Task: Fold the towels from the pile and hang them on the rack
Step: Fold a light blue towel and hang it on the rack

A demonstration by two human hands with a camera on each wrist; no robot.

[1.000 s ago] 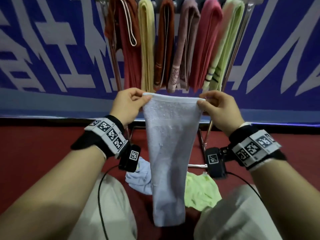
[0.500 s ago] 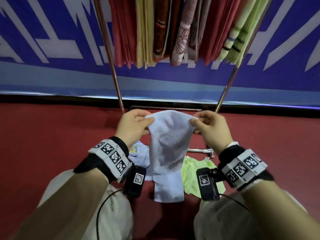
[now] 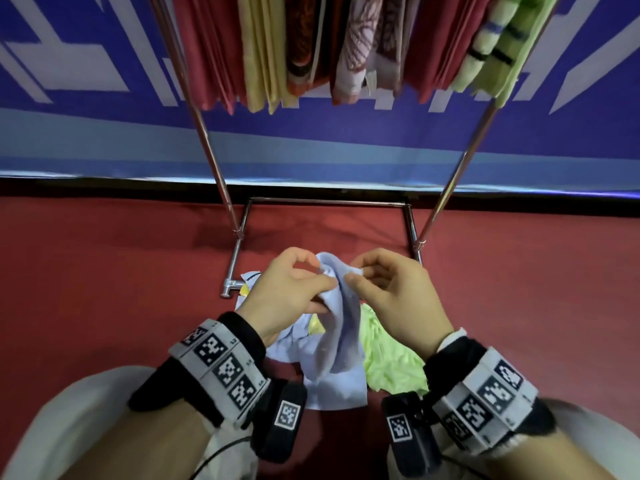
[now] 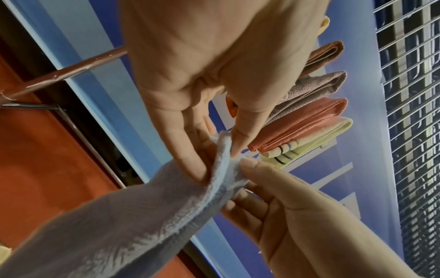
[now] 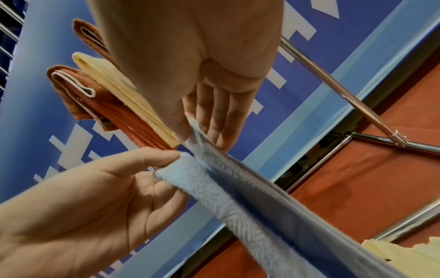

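Observation:
A light blue towel [image 3: 341, 341] hangs in front of me, its top corners brought together so it folds lengthwise. My left hand [image 3: 322, 271] pinches one top corner between thumb and fingers. My right hand [image 3: 355, 273] pinches the other corner right beside it. In the left wrist view the towel [image 4: 142, 216] runs down from the pinch, and the right wrist view shows its doubled edge [image 5: 238, 188]. The towel's lower end lies on the pile [image 3: 391, 358] on the red floor. The rack [image 3: 207, 150] stands just beyond my hands, with several folded towels [image 3: 346, 46] hanging from its top.
The pile holds a light green towel and a pale blue one [image 3: 287, 337], between my knees and inside the rack's metal base frame [image 3: 325, 201]. A blue banner wall [image 3: 104, 133] stands behind the rack. Red floor [image 3: 104, 289] stretches to both sides.
Both hands have dropped from chest height toward the floor and come together, so the towel's spread top edge is now doubled over. The head view has tilted down.

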